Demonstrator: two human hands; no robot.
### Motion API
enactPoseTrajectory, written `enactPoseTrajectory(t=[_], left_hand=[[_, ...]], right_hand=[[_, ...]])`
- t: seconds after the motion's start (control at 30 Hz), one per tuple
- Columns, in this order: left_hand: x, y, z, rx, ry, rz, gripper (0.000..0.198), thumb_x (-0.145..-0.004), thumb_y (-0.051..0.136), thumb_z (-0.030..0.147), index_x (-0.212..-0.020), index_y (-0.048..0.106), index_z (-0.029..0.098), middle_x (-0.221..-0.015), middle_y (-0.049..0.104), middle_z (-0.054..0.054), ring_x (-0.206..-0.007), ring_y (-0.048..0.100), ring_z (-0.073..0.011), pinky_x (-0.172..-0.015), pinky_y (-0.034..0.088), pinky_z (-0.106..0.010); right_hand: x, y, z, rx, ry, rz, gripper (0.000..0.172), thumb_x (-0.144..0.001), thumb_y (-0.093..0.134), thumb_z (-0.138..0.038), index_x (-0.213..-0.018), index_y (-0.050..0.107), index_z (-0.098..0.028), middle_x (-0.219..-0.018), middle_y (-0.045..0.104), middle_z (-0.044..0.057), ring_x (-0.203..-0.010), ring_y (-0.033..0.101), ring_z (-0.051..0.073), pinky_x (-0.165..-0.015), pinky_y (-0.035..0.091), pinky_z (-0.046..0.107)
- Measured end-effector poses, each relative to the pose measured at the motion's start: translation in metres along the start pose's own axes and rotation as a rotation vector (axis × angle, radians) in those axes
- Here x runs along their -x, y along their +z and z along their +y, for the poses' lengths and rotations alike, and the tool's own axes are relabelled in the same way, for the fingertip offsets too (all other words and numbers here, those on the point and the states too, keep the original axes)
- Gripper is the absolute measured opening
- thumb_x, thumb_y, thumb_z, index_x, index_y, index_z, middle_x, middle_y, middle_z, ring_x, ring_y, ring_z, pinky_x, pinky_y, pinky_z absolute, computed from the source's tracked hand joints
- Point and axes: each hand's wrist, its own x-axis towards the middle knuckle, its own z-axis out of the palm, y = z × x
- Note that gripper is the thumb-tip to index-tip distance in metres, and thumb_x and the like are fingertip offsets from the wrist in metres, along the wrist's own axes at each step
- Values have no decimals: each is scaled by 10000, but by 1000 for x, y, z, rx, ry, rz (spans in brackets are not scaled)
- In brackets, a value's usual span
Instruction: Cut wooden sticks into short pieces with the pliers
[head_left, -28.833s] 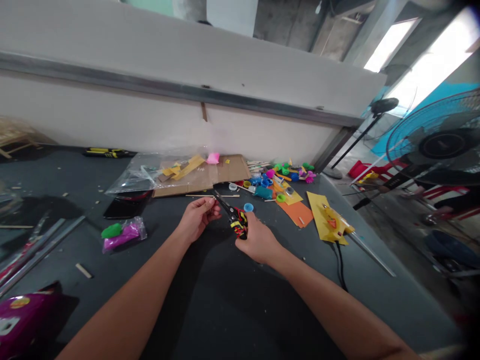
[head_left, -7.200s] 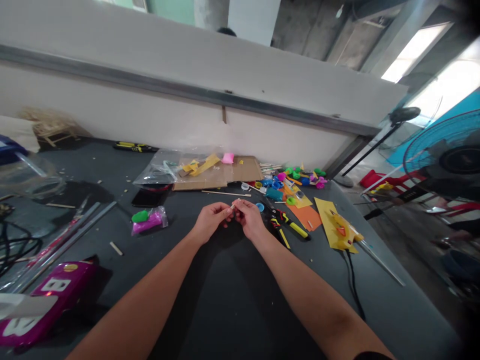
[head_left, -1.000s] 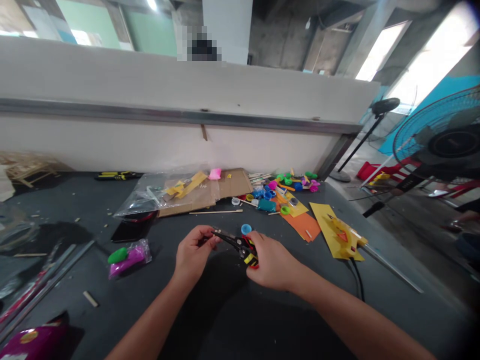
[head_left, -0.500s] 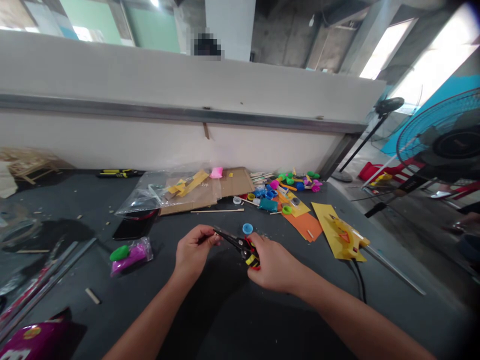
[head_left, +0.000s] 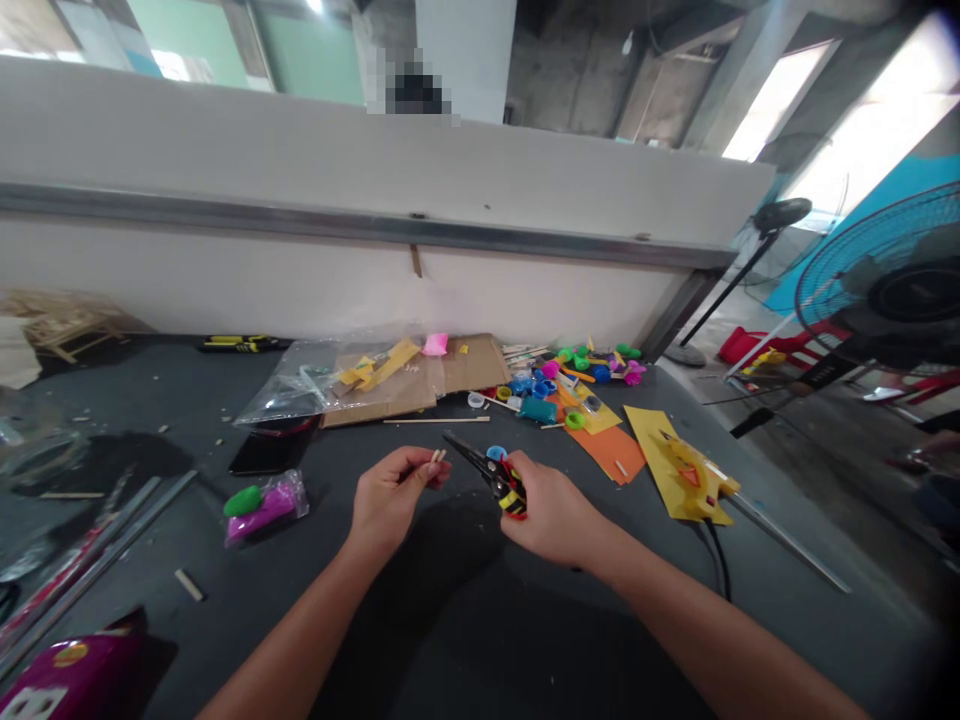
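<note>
Pinching small pieces of wood [head_left: 437, 456] between thumb and forefinger, the left hand [head_left: 388, 505] hangs above the dark table [head_left: 450, 650], its other fingers curled in toward the palm and the pale ends of the wood poking out past the thumb. The right hand [head_left: 555, 515] is wrapped around the red and yellow handles of a pair of pliers [head_left: 491, 477], its fingers folded closely about the grip; the black nose points up and to the left. The two hands are apart from each other, with the tip of the pliers near the wood but not touching it. Whether the nose is slightly parted is too small to tell. A blue cap [head_left: 496, 453] shows just behind the pliers, and a long thin stick [head_left: 435, 420] lies on the table beyond the hands, in front of the cardboard [head_left: 469, 368]. Left of the left hand lie a purple packet [head_left: 274, 503] with a green lump [head_left: 243, 501] on it, and a dark phone [head_left: 270, 452]. Well to the right, a yellow glue gun [head_left: 694, 482] rests on a yellow sheet [head_left: 643, 428].
</note>
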Motion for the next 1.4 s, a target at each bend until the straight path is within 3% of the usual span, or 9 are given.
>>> enactPoseTrajectory(t=[0.27,0.47,0.6,1.0,1.4], left_hand=[[2,-4,-3,-29,73,-130,191,-773,565,304,-738,645,133,-669,647,-32,-561,578,-122,-559,491,-251],[3,-7,-6,-83,140,-142,189,-808,512,305,-870,617,161,-548,497,40,-458,460,-79,-459,384,-198],[4,-9,-9,-97,163,-194,207,-839,469,327,-850,597,165,-503,429,50,-463,411,-81,-466,337,-200],[2,-1,-8,83,126,-244,229,-793,527,378,-756,587,160,-597,480,27,-474,437,-81,-446,360,-208],[-1,-1,-11,178,114,-289,229,-783,555,371,-719,575,152,-600,517,17,-536,475,-95,-539,390,-221]], right_hand=[[3,0,-2,45,-75,42,457,-636,548,-273,-1061,409,-179,-926,569,62,-815,545,212,-676,352,286],[5,-1,-2,105,-98,66,439,-621,544,-279,-1028,414,-177,-914,561,70,-822,524,218,-697,365,307],[5,-2,-2,116,-105,58,421,-622,538,-283,-1010,412,-178,-902,558,69,-807,522,216,-689,367,307],[4,2,-2,-15,-83,-56,479,-632,564,-283,-1074,412,-181,-896,572,61,-769,542,204,-642,341,279],[6,3,-4,-79,-90,-115,472,-656,548,-259,-1098,402,-184,-896,576,63,-780,555,204,-638,347,273]])
